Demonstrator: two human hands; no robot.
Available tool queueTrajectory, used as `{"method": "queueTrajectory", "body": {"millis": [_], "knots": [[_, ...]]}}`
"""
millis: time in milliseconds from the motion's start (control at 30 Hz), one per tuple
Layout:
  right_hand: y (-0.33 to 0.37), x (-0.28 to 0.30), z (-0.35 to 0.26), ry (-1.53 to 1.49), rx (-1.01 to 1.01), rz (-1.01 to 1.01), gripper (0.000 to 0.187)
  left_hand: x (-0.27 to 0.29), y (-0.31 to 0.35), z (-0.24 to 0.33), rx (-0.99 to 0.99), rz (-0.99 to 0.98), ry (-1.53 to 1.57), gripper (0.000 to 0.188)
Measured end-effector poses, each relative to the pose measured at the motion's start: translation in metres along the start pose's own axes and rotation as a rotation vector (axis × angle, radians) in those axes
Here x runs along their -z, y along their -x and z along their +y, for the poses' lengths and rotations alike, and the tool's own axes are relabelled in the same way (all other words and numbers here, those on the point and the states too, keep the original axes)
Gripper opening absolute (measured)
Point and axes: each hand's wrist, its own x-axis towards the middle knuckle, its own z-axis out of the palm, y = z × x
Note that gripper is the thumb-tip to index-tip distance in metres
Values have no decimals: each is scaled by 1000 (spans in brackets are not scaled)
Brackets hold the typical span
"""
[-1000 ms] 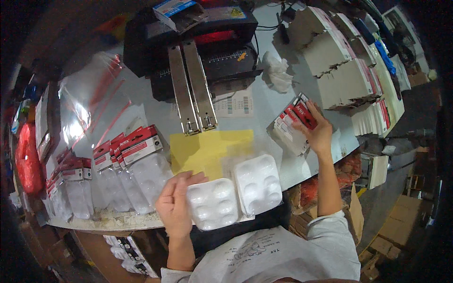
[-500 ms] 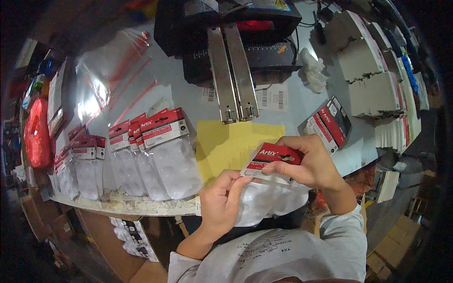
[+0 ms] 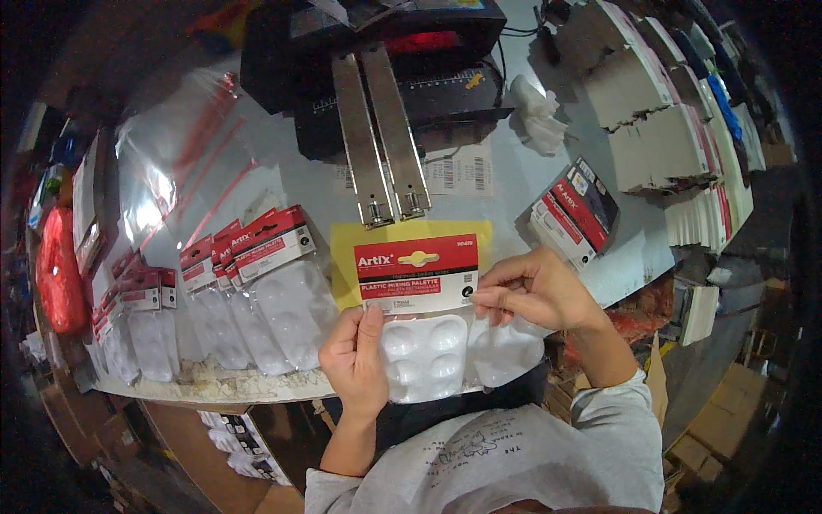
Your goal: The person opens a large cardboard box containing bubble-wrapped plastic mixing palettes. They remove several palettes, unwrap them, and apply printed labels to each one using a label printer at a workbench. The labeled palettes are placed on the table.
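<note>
A red, black and white header card (image 3: 414, 272) with a hang hole lies flat in front of me, its printed side up. Below its lower edge shows a white plastic paint palette (image 3: 425, 360) with round wells. My left hand (image 3: 355, 360) is closed on the card's lower left corner, thumb on top. My right hand (image 3: 539, 291) pinches at the card's lower right corner; its fingertips partly hide what they grip. Under that hand hangs another white moulded palette (image 3: 511, 349). A yellow sheet (image 3: 344, 257) lies beneath the card.
Finished-looking palette packs (image 3: 295, 300) stand in groups along the table's left front. A black machine with two metal bars (image 3: 372, 128) reaches toward me. Stacked cards (image 3: 659, 154) line the right side, near a loose card pile (image 3: 574, 214). Clear plastic bags (image 3: 163, 163) lie at the left.
The card, earlier tilted in my right hand, now lies flat and spread between both hands, further left. My left hand has moved to its left corner. The whole view has shifted slightly.
</note>
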Motion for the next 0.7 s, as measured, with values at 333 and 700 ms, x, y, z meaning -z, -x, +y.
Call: {"method": "queueTrajectory", "body": {"millis": [333,700], "knots": [[-55,-14,-7,-309,-10,181,17,-15,-52,-2,-37,70,-227,25],[-47,6,4,329,409,570,24,2,-63,-14,-50,38,-296,21]]}}
